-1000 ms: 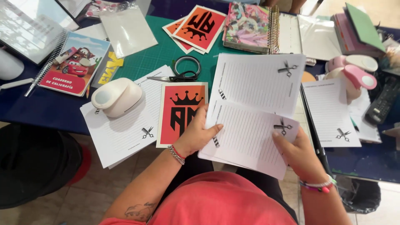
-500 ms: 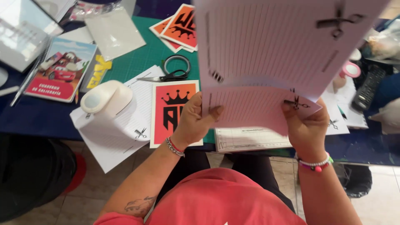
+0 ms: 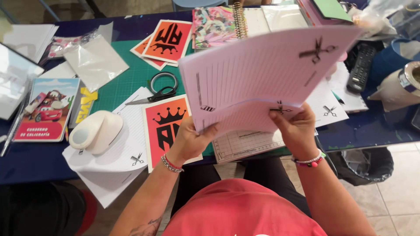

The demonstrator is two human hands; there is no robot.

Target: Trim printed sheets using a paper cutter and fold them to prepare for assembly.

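Currently lined sheets [image 3: 262, 74] lifted off table, centre-right of frame. Left hand [image 3: 190, 140] pinches lower left edge, right hand [image 3: 295, 129] grips lower right. Sheets uncut, printed scissor marks intact. Scissors [image 3: 159, 91] idle on green mat [image 3: 122, 83], centre-left. Cutting apparently pending.

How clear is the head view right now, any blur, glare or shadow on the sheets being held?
Head view: even daylight and sharp focus. The lined sheets, raised by the left hand and right hand, are slightly soft and bowed from closeness. Mild glare on the plastic sleeve, and the lower sheet is shadowed.
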